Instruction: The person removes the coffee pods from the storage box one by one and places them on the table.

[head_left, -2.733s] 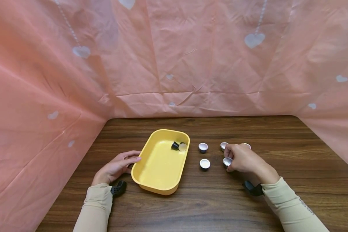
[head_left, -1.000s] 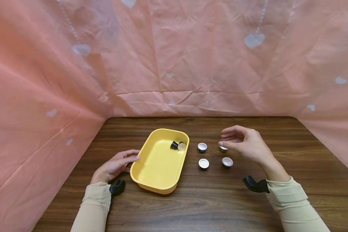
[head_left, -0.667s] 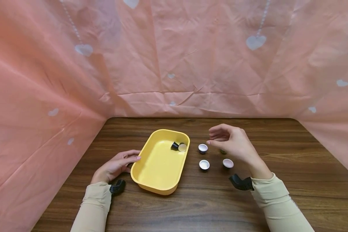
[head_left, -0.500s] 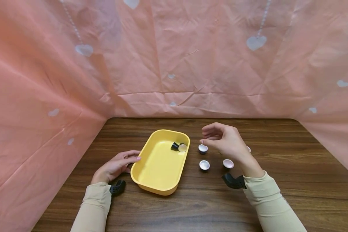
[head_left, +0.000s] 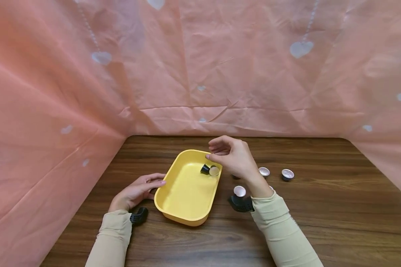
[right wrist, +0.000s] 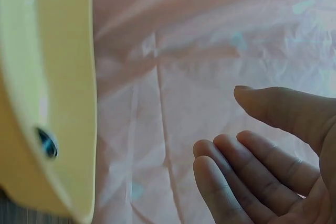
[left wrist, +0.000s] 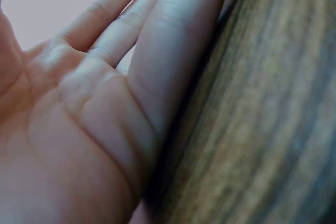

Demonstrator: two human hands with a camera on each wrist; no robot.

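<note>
My left hand [head_left: 139,191] rests against the left side of a yellow plastic tray [head_left: 188,218], thumb at the rim; in the left wrist view its fingers [left wrist: 173,35] are extended. My right hand [head_left: 235,157] hovers over the tray's far right corner. Thumb and fingers stand apart in the right wrist view, with nothing between them. Inside the tray lie a black coffee capsule [head_left: 205,169] on its side and another capsule [head_left: 214,171] showing its pale lid. Several lidded capsules stand right of the tray, including a near one [head_left: 240,191]; some are partly hidden by my right arm.
A dark wood table [head_left: 320,207] carries everything. Farther right stand a silver-lidded capsule [head_left: 264,172] and another at the far right [head_left: 287,174]. Pink fabric [head_left: 240,74] with pale hearts hangs behind the table and at its sides. Black curved mounts sit at both wrists.
My right hand has left a capsule on the right, risen, and swept left over the row to the tray's corner. My left hand has kept its place on the tray.
</note>
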